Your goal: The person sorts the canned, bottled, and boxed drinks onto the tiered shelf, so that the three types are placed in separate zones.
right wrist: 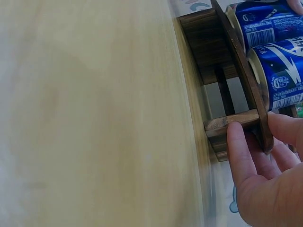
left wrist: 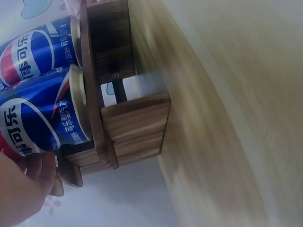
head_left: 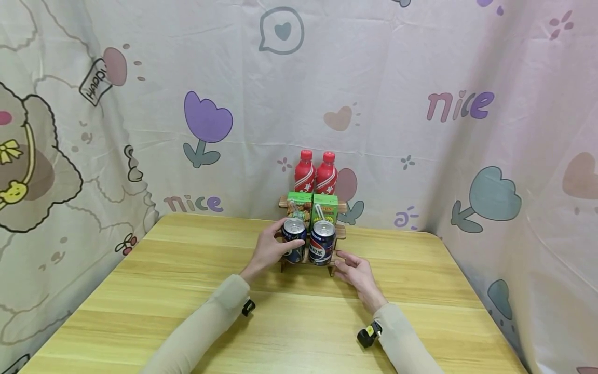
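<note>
A stepped wooden rack [head_left: 340, 232] stands on the table with drinks on its tiers. Two blue cola cans sit on the lowest step. My left hand [head_left: 272, 244] holds the left cola can [head_left: 294, 254], thumb across its front and fingers round its far side. Beside it is the right cola can [head_left: 322, 244], upright. At the right end of the lowest step, my right hand [head_left: 357, 275] grips the rack, thumb near the step's edge and fingers by the leg [right wrist: 232, 120]. In the left wrist view, both cans' bases meet the step [left wrist: 94, 94].
Behind the cans, two green drink cartons [head_left: 325, 205] stand on the middle tier. Two red bottles [head_left: 326, 174] stand on the top tier. A patterned cloth [head_left: 388, 62] hangs behind the wooden table [head_left: 187, 259].
</note>
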The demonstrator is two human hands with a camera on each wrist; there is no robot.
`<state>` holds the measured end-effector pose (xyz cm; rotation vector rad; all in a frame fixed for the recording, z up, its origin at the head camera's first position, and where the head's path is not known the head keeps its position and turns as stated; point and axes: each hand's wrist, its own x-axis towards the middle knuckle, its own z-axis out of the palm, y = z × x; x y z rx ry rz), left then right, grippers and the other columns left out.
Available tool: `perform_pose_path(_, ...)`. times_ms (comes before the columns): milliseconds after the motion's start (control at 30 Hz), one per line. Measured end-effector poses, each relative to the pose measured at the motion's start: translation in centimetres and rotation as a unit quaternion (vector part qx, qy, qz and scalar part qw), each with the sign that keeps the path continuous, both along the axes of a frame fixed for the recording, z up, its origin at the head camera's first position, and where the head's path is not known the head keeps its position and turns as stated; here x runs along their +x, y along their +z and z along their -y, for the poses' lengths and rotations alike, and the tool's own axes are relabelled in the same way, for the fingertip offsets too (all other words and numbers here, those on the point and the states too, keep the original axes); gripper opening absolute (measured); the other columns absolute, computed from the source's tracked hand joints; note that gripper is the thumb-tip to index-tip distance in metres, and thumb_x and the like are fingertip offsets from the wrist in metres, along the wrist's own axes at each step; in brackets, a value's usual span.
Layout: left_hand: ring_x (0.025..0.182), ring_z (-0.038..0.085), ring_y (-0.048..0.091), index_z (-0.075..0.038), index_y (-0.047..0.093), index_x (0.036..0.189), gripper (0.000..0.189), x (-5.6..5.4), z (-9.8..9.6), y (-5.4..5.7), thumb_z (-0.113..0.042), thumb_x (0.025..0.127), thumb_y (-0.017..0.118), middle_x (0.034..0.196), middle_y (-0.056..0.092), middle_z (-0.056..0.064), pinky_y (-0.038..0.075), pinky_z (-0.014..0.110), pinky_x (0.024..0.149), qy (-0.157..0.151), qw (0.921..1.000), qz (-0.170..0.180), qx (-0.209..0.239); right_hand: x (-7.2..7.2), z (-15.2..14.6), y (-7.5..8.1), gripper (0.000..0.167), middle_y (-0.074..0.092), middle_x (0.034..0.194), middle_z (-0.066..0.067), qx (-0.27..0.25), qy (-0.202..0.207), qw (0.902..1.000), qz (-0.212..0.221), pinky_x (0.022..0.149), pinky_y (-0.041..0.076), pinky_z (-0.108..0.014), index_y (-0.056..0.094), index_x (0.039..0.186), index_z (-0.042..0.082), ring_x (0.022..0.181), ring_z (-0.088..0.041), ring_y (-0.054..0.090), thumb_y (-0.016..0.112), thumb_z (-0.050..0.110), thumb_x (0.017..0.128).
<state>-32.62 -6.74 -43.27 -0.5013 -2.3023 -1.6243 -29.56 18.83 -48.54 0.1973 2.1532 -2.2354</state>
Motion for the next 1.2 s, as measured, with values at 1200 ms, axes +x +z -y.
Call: perform_pose_path(1200,0.116,0.024,0.054,-0.011,0.056,0.137,0.077,-0.63,0.18,-0.04,-0.038,0.072,0.087,0.124,0.055,0.005,0.047,0.049,0.099,-0.026,0.9974,-0.048,-0.047,0.22,-0.06,-0.10,0.045,0.055,0.129,-0.026,-0.008,0.007,0.9999,-0.002,0.092,0.055,-0.038,0.056,0.134,-0.001,0.103,-0.027,0.068,0.067,0.004,0.090)
